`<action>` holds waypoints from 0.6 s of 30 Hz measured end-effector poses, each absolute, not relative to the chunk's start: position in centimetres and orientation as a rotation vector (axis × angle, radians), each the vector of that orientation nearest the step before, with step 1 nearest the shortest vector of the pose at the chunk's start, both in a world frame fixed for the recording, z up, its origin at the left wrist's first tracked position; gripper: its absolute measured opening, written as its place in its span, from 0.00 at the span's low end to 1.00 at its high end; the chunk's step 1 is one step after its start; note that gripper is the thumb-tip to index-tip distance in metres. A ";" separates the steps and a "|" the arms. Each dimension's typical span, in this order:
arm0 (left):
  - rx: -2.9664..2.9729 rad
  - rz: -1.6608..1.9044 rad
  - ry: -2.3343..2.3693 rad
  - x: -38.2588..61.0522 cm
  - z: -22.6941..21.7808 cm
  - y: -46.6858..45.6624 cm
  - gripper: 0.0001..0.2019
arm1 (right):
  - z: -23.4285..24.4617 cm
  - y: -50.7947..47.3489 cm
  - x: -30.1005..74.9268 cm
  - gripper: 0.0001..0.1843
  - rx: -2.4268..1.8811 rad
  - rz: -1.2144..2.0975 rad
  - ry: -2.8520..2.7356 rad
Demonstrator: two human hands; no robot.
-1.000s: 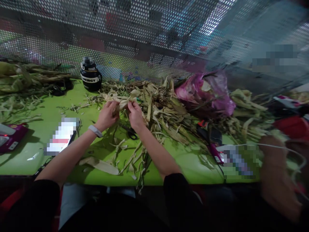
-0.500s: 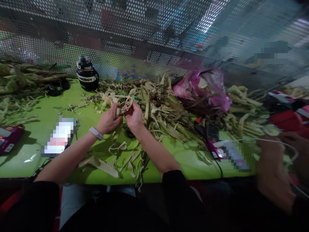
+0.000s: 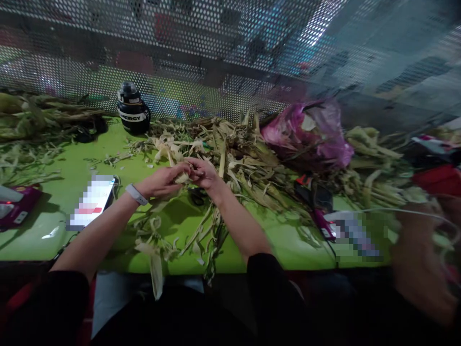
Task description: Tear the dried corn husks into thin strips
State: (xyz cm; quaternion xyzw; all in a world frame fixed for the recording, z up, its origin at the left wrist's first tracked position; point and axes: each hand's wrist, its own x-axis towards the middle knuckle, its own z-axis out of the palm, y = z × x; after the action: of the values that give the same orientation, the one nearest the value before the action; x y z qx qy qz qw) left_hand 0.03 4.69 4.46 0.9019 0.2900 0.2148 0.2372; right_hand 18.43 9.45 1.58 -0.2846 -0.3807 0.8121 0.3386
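Note:
My left hand (image 3: 163, 182), with a pale band at the wrist, is closed on a pale bundle of corn husk (image 3: 182, 178). My right hand (image 3: 204, 174) meets it from the other side, its fingers pinched on the same bundle. Fingers cover much of the bundle, so its full shape is hidden. Below the hands, a dark looped thing (image 3: 197, 195) lies on the green table (image 3: 122, 254). A long pale husk strip (image 3: 156, 271) hangs over the front edge, among loose curled strips. Behind the hands spreads a heap of dry corn husks (image 3: 248, 166).
A black jug (image 3: 133, 115) stands at the back before a perforated metal screen (image 3: 201, 72). On the left lie a lit phone (image 3: 94, 199) and a purple device (image 3: 19, 206). A pink plastic bag (image 3: 306, 134) is back right. Another person's blurred hand (image 3: 414, 235) is at far right.
Both hands have turned inward and lowered slightly, the fingers now covering more of the bundle. The long husk strip at the front has swung down over the table edge.

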 end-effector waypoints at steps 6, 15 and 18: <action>2.475 0.422 0.733 -0.9 5.3 4.4 0.16 | 3.3 8.9 21.4 0.10 -0.821 2.196 -1.514; 2.397 1.160 1.745 -4.4 4.8 8.2 0.37 | 5.3 10.3 23.8 0.18 -0.873 1.434 -1.178; 2.278 1.142 1.761 -4.2 4.4 8.3 0.28 | 5.0 9.6 22.7 0.21 -0.981 1.477 -1.217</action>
State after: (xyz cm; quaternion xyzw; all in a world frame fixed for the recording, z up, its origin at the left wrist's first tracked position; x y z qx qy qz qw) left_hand -4.22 8.33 4.43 0.7353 0.5683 0.3687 0.0220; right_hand 22.67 9.61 4.99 -0.4015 -0.4978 0.6041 0.4755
